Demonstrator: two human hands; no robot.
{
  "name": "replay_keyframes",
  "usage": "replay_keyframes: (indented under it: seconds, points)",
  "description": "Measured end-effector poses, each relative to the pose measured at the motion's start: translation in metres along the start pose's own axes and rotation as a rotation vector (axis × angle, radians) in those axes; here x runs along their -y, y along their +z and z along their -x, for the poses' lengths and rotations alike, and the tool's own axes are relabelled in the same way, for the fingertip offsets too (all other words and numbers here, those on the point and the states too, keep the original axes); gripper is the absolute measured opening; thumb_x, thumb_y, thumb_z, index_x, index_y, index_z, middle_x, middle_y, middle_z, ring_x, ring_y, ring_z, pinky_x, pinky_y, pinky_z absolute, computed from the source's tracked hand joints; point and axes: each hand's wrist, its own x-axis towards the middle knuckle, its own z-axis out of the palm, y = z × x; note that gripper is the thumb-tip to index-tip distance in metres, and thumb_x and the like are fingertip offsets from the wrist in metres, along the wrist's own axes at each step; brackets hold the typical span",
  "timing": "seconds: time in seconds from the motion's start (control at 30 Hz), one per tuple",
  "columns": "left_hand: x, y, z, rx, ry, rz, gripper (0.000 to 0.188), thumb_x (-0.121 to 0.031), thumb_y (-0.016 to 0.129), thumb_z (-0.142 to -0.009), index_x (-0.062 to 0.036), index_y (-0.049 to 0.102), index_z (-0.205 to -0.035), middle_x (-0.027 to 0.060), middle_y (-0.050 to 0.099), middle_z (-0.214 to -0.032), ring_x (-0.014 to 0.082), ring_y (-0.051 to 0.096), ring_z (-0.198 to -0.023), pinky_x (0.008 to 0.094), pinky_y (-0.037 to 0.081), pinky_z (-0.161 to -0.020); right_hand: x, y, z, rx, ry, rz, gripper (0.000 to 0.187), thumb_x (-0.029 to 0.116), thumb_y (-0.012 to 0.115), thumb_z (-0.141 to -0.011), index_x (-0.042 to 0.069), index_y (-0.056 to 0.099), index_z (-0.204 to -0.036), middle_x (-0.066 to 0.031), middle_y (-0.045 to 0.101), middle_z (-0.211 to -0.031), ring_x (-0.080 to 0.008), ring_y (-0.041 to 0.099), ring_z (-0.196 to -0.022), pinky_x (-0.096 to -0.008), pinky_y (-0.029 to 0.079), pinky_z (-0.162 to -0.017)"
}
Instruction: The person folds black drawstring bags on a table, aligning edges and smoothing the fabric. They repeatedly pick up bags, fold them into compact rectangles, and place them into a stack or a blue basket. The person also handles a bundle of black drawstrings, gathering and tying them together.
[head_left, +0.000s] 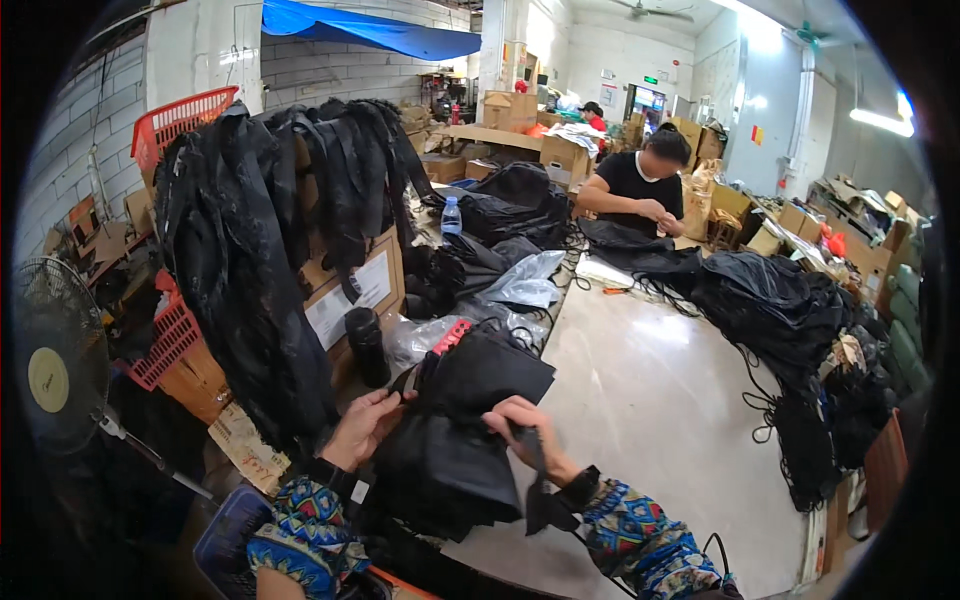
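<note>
A folded black fabric piece (445,460) lies across the near left corner of the table, in front of me. My left hand (368,428) is closed at its left side, thumb and fingers pinching a bit of its black edge. On its right side, my right hand (530,432) is closed round a black strap (538,485), whose loose end hangs below the fingers. Which part of the piece the strap joins is hidden. Just beyond, a red printed patch (452,336) and clear plastic bags (420,342) lie next to the fabric.
A black cylinder-shaped bottle (367,345) stands by a carton (360,285) draped with long black strips (235,270). Black fabric heaps (770,300) with dangling cords line the pale table's (650,400) right edge. A co-worker (645,190) sits at the far end. A fan (60,370) stands left.
</note>
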Motion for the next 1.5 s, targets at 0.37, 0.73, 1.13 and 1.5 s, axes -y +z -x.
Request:
replay_keyframes:
  seconds: [0.37, 0.73, 1.13, 1.5]
  points:
    - [0.01, 0.176, 0.054, 0.403, -0.037, -0.063, 0.018, -0.017, 0.053, -0.098, -0.0032, 0.063, -0.093, 0.0052, 0.065, -0.092, 0.0084, 0.055, -0.081, 0.0229, 0.044, -0.077, 0.094, -0.1, 0.051, -0.123, 0.281, -0.885, 0.037, 0.031, 0.033, -0.105, 0.009, 0.043, -0.078, -0.0042, 0.04, -0.059, -0.016, 0.04, -0.054, -0.0367, 0.046, -0.064]
    - [0.087, 0.234, 0.096, 0.607, -0.025, 0.288, 0.022, -0.018, 0.046, -0.102, -0.0029, 0.058, -0.09, 0.0074, 0.064, -0.093, 0.0155, 0.059, -0.082, 0.0317, 0.045, -0.086, 0.182, -0.197, 0.129, -0.031, 0.301, 0.085, 0.037, 0.024, 0.047, -0.101, -0.002, 0.062, -0.078, -0.0053, 0.058, -0.07, -0.0142, 0.059, -0.067, -0.0269, 0.047, -0.064]
    - [0.115, 0.26, 0.114, 0.461, -0.109, 0.562, 0.019, -0.021, 0.051, -0.098, -0.0066, 0.062, -0.093, 0.0046, 0.062, -0.101, 0.0157, 0.054, -0.085, 0.0343, 0.042, -0.078, 0.152, -0.193, 0.067, -0.478, 0.452, -0.44, 0.025, 0.024, 0.06, -0.094, 0.004, 0.05, -0.104, -0.0074, 0.058, -0.085, -0.0116, 0.056, -0.059, -0.0255, 0.047, -0.053]
    - [0.112, 0.266, 0.125, 0.459, -0.062, 0.491, 0.018, -0.02, 0.05, -0.099, -0.0061, 0.061, -0.098, 0.0055, 0.064, -0.098, 0.0202, 0.057, -0.094, 0.0353, 0.043, -0.089, 0.181, -0.169, 0.125, 0.097, 0.688, 0.209, 0.018, 0.013, 0.072, -0.082, -0.003, 0.065, -0.082, -0.017, 0.062, -0.083, -0.0276, 0.063, -0.075, -0.033, 0.051, -0.065]
